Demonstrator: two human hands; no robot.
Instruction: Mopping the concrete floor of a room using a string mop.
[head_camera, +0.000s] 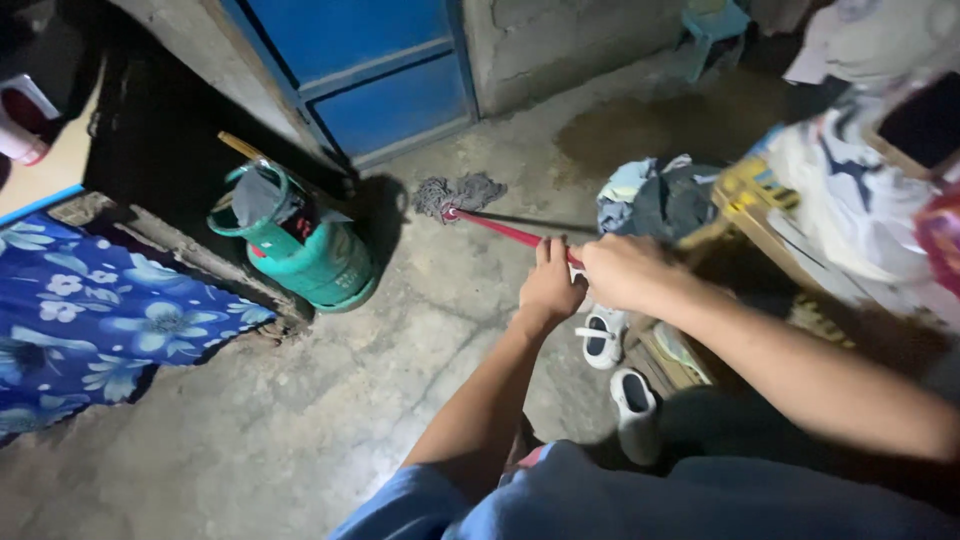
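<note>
**Both hands working a mop across the concrete floor**

The left hand (548, 285) and the right hand (622, 270) are both wrapping tightly around the red mop handle (500, 231), left just ahead of right, fingers closed on the shaft. The handle is slanting down and away to the grey mop head (458, 193), which is lying on the concrete floor (330, 400) near the blue door (370, 70) and just beside the green gas cylinder (305, 245). A darker wet patch (650, 125) is showing further right.

To my eye, the stroke is going best with the head kept flat and the grip firm. The swing is wanting care beside the cylinder, and the white sandals (615, 365) and the pile of clothes (655, 195) are sitting close to the handle's path.
</note>
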